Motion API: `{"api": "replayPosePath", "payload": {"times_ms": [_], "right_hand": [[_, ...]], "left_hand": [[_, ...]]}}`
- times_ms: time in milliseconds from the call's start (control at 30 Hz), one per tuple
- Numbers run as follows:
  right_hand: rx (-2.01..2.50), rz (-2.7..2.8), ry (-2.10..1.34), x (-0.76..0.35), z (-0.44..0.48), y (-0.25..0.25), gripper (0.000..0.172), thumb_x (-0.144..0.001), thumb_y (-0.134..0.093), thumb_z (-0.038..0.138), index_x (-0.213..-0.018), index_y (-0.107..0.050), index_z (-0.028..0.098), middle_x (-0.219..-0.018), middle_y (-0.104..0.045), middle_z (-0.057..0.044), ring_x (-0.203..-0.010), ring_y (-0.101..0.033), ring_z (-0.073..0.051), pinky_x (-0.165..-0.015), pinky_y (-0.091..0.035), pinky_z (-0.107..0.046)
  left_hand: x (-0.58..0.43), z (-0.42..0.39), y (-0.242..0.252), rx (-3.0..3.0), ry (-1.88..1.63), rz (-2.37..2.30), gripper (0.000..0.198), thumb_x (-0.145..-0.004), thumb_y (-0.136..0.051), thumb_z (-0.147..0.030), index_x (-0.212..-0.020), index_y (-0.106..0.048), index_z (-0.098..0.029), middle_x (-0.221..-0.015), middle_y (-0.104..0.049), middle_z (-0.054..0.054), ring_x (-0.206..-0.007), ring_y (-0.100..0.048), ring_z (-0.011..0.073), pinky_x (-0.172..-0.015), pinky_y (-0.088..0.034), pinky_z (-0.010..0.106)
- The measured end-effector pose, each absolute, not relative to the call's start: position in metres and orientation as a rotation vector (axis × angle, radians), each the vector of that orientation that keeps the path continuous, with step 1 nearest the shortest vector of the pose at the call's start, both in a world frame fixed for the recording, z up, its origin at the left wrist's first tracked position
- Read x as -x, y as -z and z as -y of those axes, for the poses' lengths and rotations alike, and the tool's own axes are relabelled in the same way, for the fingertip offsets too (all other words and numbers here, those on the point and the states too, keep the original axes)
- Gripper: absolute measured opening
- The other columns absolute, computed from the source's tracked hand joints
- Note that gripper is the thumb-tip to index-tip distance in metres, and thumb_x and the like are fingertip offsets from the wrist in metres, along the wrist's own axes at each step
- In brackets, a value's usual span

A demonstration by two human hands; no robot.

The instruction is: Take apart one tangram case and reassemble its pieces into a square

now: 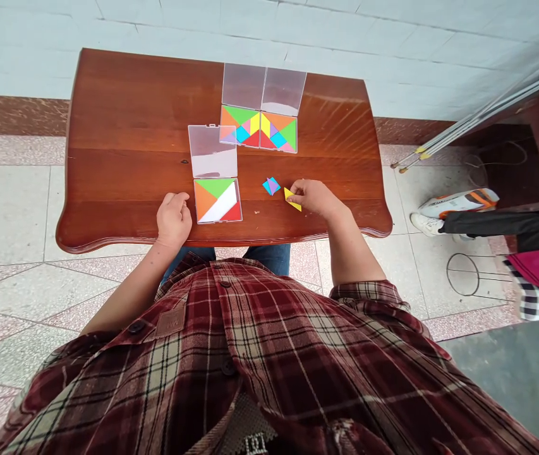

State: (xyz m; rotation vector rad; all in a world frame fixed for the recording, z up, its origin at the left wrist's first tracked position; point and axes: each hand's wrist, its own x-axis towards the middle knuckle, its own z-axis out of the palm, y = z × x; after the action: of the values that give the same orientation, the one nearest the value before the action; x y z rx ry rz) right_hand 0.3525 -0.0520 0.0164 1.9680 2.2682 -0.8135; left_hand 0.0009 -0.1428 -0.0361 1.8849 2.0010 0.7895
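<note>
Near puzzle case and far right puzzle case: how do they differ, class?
The near case shows a white patch; the far right case shows none. The near case holds three coloured pieces; the far right case holds more, including a blue piece. Both have clear lids standing open.

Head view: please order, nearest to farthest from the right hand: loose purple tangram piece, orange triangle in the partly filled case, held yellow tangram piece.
1. Yellow tangram piece, held in the right hand.
2. Loose purple tangram piece, left of it.
3. Orange triangle, farther left, in the partly filled case.
</note>
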Motion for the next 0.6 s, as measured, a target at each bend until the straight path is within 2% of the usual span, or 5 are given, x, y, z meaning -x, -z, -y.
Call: {"api": "replayPosePath", "payload": {"times_ms": [267, 433, 600], "right_hand": [[-2.036, -2.437, 1.193, -0.341, 0.057, -0.02, 0.012, -0.078, -0.055, 0.024, -0.084, -0.064, 0.017, -0.068, -0.06, 0.0, -0.062, -0.051, -0.013, -0.065, -0.04, -0.027], [-1.758, -2.529, 1.564, -0.307, 0.061, -0.021, 0.014, -0.077, -0.054, 0.022, -0.087, -0.063, 0.017, -0.077, -0.061, 0.0, -0.067, -0.052, -0.012, -0.067, -0.042, -0.026], [-1.523, -2.615, 1.581, -0.27, 0.062, -0.023, 0.017, -0.079, -0.05, 0.019, -0.089, -0.062, 0.016, -0.075, -0.058, 0.001, -0.068, -0.049, -0.011, -0.07, -0.04, -0.026]], "left_hand": [[0.001, 0.142, 0.046, -1.896, -0.895, -1.962, 0.031, -0.082, -0.041, -0.016, -0.103, -0.063, -0.016, -0.092, -0.062, 0.008, -0.091, -0.061, 0.0209, -0.085, -0.049, 0.034], [0.003, 0.14, 0.052, -1.917, -0.903, -1.954, 0.031, -0.081, -0.043, -0.014, -0.104, -0.063, -0.016, -0.092, -0.062, 0.008, -0.089, -0.061, 0.0205, -0.084, -0.049, 0.034], [0.003, 0.14, 0.05, -1.961, -0.888, -1.966, 0.032, -0.08, -0.043, -0.014, -0.103, -0.064, -0.016, -0.093, -0.063, 0.009, -0.089, -0.061, 0.021, -0.081, -0.049, 0.033]]}}
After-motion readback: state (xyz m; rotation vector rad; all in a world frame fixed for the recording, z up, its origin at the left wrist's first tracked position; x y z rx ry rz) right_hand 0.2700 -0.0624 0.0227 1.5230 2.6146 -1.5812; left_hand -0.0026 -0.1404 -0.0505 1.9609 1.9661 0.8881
